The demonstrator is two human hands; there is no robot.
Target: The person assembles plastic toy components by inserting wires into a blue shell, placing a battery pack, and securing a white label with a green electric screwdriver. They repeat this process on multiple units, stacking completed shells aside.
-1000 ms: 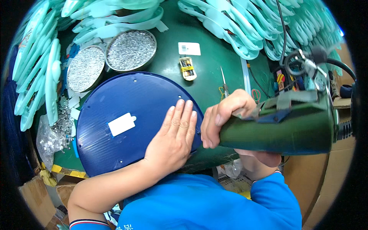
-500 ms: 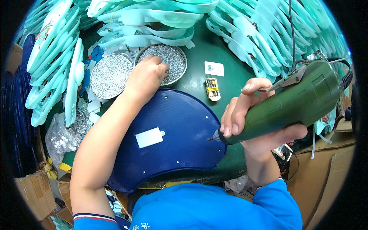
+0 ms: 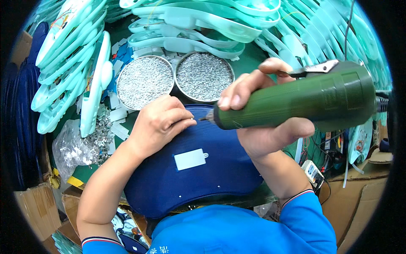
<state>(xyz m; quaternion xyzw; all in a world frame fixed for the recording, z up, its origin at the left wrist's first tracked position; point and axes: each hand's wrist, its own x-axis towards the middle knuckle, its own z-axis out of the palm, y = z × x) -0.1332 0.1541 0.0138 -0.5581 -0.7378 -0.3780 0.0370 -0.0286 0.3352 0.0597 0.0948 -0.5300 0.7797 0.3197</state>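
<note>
My right hand (image 3: pixel 270 127) is wrapped round a green electric screwdriver (image 3: pixel 296 99), tilted nearly level with its bit pointing left. The thumb and forefinger of my left hand (image 3: pixel 160 125) are pinched on a tiny screw, mostly hidden by the fingertips, just left of the bit. Beneath both hands lies a dark blue curved panel (image 3: pixel 224 163) with small screws or holes near its edge. A white rectangular tag-like plate (image 3: pixel 189 159) sits in the panel's middle.
Two round bowls of small metal screws, a left bowl (image 3: pixel 146 82) and a right bowl (image 3: pixel 205 76), stand beyond the panel. Pale turquoise plastic shells (image 3: pixel 198 19) are stacked along the back and sides. A clear bag (image 3: pixel 72 148) with metal parts lies left; cardboard boxes (image 3: pixel 359 197) stand right.
My left hand has come out of the right bowl and down to the panel's far edge. The screwdriver has moved left and up, its bit now close to the left fingertips.
</note>
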